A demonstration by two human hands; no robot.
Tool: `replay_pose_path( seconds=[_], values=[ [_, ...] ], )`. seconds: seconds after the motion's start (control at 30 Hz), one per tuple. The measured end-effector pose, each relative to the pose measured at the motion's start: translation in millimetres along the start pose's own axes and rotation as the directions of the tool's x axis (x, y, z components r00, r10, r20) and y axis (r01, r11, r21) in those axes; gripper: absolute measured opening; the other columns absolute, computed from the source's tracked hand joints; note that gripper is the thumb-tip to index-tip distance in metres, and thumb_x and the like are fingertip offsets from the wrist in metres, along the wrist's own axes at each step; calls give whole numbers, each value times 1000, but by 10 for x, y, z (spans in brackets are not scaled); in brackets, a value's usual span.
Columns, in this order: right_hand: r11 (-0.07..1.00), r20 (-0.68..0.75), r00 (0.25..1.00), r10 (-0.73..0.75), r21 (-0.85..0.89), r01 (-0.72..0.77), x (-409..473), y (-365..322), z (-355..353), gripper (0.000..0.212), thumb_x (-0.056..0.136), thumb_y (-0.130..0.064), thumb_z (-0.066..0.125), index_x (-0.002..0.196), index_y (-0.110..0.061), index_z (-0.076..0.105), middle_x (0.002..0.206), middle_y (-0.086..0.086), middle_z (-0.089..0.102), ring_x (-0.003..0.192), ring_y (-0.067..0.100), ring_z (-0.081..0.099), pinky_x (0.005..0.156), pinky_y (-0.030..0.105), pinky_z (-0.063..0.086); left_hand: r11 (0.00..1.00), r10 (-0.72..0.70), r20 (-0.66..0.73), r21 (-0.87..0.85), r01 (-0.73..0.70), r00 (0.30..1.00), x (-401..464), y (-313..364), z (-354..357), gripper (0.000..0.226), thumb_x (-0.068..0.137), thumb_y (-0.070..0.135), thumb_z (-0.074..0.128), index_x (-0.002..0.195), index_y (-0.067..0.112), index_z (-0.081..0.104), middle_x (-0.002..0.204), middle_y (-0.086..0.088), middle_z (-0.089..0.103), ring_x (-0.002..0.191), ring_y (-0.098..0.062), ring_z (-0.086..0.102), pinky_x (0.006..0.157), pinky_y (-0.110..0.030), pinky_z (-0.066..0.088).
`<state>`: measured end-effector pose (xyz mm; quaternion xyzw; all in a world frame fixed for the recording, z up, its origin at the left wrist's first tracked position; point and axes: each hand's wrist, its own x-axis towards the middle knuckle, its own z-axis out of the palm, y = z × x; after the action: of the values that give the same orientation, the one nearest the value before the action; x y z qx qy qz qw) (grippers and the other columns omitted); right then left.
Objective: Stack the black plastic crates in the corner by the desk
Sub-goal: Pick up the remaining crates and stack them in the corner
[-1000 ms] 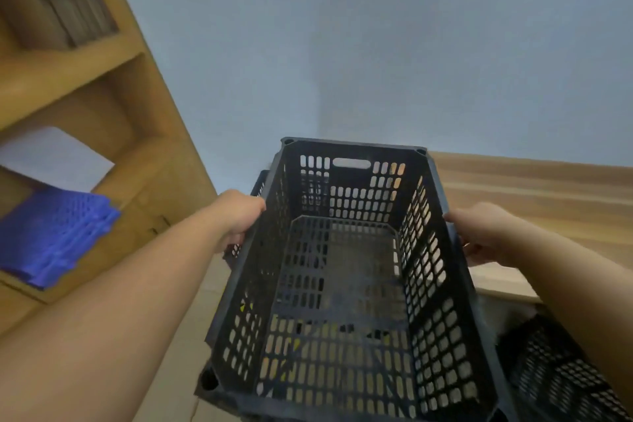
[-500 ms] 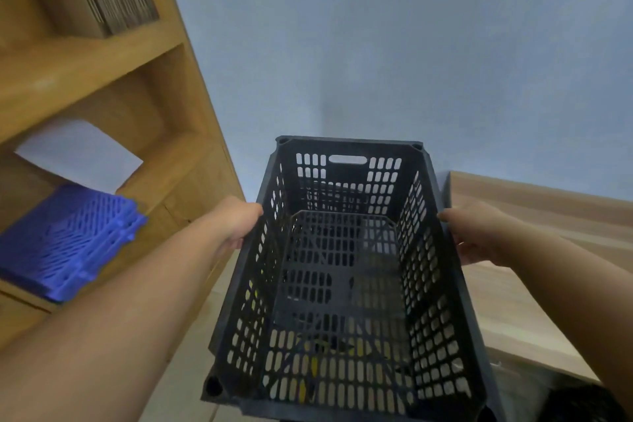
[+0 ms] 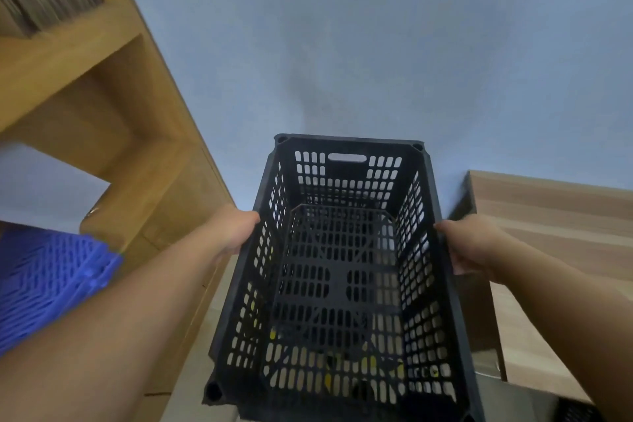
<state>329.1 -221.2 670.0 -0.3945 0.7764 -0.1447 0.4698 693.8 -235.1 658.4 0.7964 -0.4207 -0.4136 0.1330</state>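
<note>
I hold an empty black perforated plastic crate (image 3: 342, 271) in front of me, open side up, in the gap between a wooden shelf unit and a desk. My left hand (image 3: 233, 233) grips its left long rim and my right hand (image 3: 469, 243) grips its right long rim. Dark and yellow shapes show through the holes in the crate's floor; I cannot tell what they are. A corner of another black crate (image 3: 579, 413) peeks in at the bottom right.
A wooden shelf unit (image 3: 144, 154) stands on the left, with a blue plastic grid piece (image 3: 51, 277) on one shelf. The wooden desk (image 3: 555, 226) is on the right. A pale blue wall (image 3: 342, 44) is straight ahead, with light floor below.
The view has swung right and the crate has moved with me toward the wall. The shelf has slid left, and the crate at bottom right has nearly left the view.
</note>
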Motion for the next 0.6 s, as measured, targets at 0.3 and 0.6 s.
replay_pose_path(
  seconds=[0.3,0.6],
  values=[
    [999,74,996,39,-36,-36,904,-240,125,33,105,-29,51,102,2,63,93,22,77,83,35,77,84,48,63,995,-91,32,-31,92,995,809,315,210,25,105,25,55,99,4,67,105,-20,77,101,-36,74,99,-51,59],
    [992,36,996,82,-103,-78,1653,-394,406,36,105,-31,49,100,0,67,94,19,75,88,32,75,92,50,59,992,-126,3,1,126,992,1635,408,419,16,106,16,55,109,3,64,91,-13,65,74,-22,57,73,-33,46]
  ],
)
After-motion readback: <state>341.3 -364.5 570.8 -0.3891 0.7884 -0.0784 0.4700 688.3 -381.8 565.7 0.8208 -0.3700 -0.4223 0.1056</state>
